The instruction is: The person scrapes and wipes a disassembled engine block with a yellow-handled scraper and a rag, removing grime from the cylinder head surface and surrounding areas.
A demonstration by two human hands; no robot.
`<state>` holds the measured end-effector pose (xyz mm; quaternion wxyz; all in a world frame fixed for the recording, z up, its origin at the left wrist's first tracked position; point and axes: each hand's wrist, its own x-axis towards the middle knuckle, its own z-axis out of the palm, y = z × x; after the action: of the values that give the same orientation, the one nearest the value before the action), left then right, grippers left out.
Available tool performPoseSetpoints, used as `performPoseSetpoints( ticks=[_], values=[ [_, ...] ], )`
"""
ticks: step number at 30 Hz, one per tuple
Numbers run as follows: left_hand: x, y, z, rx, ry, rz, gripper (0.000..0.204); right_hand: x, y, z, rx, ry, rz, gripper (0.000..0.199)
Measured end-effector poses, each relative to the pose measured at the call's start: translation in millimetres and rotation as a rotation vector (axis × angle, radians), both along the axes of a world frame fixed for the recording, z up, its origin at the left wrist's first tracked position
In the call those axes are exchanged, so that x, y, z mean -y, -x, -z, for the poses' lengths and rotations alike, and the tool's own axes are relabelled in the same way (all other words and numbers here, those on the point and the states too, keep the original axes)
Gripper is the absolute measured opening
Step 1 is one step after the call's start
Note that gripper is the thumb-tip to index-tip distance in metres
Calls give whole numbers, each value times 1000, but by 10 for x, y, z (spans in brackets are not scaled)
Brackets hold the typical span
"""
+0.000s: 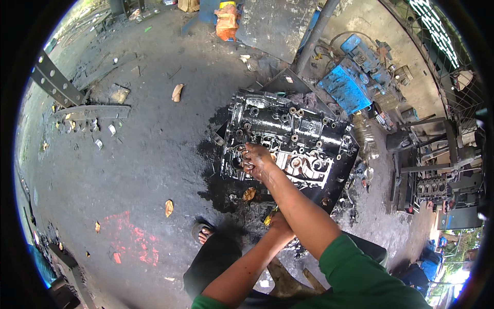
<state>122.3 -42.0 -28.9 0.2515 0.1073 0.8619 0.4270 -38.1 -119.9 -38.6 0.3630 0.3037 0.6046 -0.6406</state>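
Observation:
A black, oil-wet engine block lies on the ground before me, with a lighter machined face of round openings along its near side. My right hand reaches over to the left end of that face. Its fingers are curled down against the metal; whatever they may grip is hidden. Nearer my body, my left hand is closed beside a small yellow thing that it seems to hold, below the block's near edge. My right forearm crosses over it and hides part of it.
Dark oil stains the concrete around the block. A blue machine stands at the far right near a metal post. Metal frames line the right side. Left lie a perforated steel beam and dry leaves. My sandaled foot is near the block.

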Motion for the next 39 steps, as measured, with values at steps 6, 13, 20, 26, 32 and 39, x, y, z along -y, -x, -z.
performPoseSetpoints(
  ticks=[6,13,20,26,32,39],
  values=[
    [-180,17,-66,154,-4,-11,43,-139,-235,-411,40,228,-96,19],
    [-157,-83,60,-127,-118,-151,44,-41,-324,-602,-714,-370,-371,25],
    [-336,-201,350,-260,-617,-292,51,107,-522,-515,-658,-730,-823,42],
    [-489,-284,449,-239,-595,-349,49,7,-446,-394,-678,-658,-772,39],
    [-386,-212,277,-492,-81,-143,44,-78,-419,-260,-893,-884,-1033,43],
    [-441,37,76,39,212,-7,46,-166,-93,-753,-1339,-888,-923,47]
  ],
)
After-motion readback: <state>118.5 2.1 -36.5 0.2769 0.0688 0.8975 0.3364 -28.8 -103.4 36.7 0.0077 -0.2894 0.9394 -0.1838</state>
